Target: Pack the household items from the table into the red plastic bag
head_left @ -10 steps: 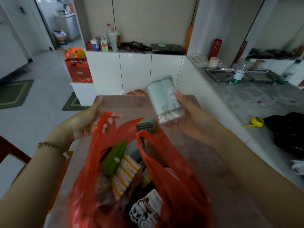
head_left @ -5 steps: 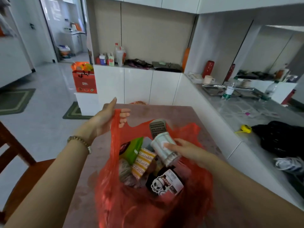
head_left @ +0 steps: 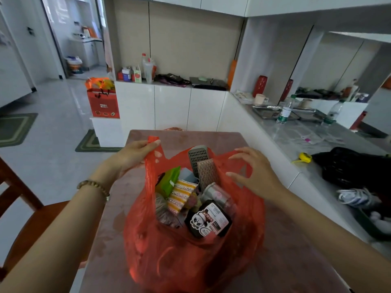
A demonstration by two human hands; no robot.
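The red plastic bag (head_left: 190, 256) stands open on the brownish table (head_left: 296, 261), full of items. Inside I see a pale green cylindrical pack (head_left: 218, 195), a black pack with a panda picture (head_left: 208, 222), a green packet (head_left: 169, 182), a yellow striped sponge cloth (head_left: 179, 195) and a grey perforated grater (head_left: 197, 158) sticking up at the back. My left hand (head_left: 135, 153) pinches the bag's left handle and holds it up. Over the bag's right rim hovers my right hand (head_left: 254, 174), fingers spread, nothing in it.
A wooden chair (head_left: 27, 225) stands at the table's left. To the right runs a grey counter (head_left: 306, 144) with a yellow tape measure (head_left: 303, 157), a black bag (head_left: 355, 168), water bottles and trays. White cabinets and a red gift bag (head_left: 103, 102) lie beyond the table.
My right hand lowered the pale green pack into the bag, let go of it and rose to the bag's right rim. My left hand kept hold of the left handle.
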